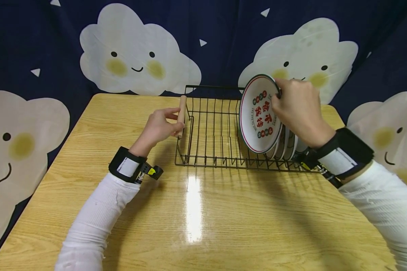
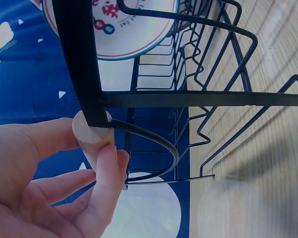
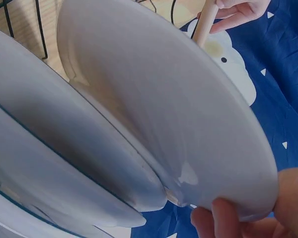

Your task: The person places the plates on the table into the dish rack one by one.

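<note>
A black wire dish rack [image 1: 210, 162] stands on the table, with a round wooden handle [image 1: 182, 113] at its left end. My left hand [image 1: 161, 126] holds that handle between thumb and fingers; the left wrist view shows the handle's end [image 2: 92, 130] between them. With my right hand [image 1: 298, 107] I pinch the upper right rim of a white plate [image 1: 257, 120] with a dark rim, a red ring and red characters. The plate leans in the rack, its lower edge near the wires. Behind it, several more plates [image 3: 69, 129] stand on edge, partly hidden by my right hand and wrist.
The wooden table [image 1: 156, 229] stretches in front of the rack and to both sides. A dark blue curtain [image 1: 220, 22] with white clouds hangs close behind the table's back edge. Bare wire slots [image 1: 210, 128] lie between the handle and the held plate.
</note>
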Demonstrator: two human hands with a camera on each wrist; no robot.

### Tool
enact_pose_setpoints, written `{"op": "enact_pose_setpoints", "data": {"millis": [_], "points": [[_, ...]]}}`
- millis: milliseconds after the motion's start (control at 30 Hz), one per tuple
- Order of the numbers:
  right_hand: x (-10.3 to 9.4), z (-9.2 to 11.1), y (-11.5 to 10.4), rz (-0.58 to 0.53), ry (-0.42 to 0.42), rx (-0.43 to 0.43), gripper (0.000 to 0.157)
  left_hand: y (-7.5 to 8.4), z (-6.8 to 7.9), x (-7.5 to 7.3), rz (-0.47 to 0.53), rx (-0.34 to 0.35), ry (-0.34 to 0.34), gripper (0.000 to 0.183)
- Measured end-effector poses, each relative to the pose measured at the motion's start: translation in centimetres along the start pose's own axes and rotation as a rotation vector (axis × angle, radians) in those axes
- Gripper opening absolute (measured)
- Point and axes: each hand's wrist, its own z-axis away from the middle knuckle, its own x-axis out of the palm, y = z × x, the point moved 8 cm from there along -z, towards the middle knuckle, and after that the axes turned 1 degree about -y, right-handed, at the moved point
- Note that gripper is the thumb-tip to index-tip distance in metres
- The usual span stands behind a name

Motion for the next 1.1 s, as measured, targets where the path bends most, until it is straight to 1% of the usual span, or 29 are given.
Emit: {"op": "enact_pose_setpoints", "data": {"millis": [133,367,467,600,867,1100], "points": [[0.0,0.0,0.1,0.031,-0.003,0.003,0.007,0.0,0.0,0.0,0.004,0.006,0.0,0.057],[0.0,0.0,0.1,0.062,-0.004,-0.01,0.01,-0.1,0.0,0.1,0.031,0.003,-0.01,0.058],[0.1,0.1,0.0,0.069,-0.007,-0.012,0.006,-0.1,0.1,0.1,0.027,0.008,-0.011,0.058],[0.3,0.1,0.1,0.079,-0.006,-0.008,0.007,0.0,0.2,0.0,0.017,0.017,-0.005,0.058],[0.7,0.0,0.9,0.103,-0.015,0.011,0.007,0.0,0.2,0.0,0.018,0.018,-0.002,0.057],[0.8,0.0,1.3,0.1,-0.019,0.023,0.008,0.0,0.2,0.1,0.014,0.013,-0.005,0.057]]}}
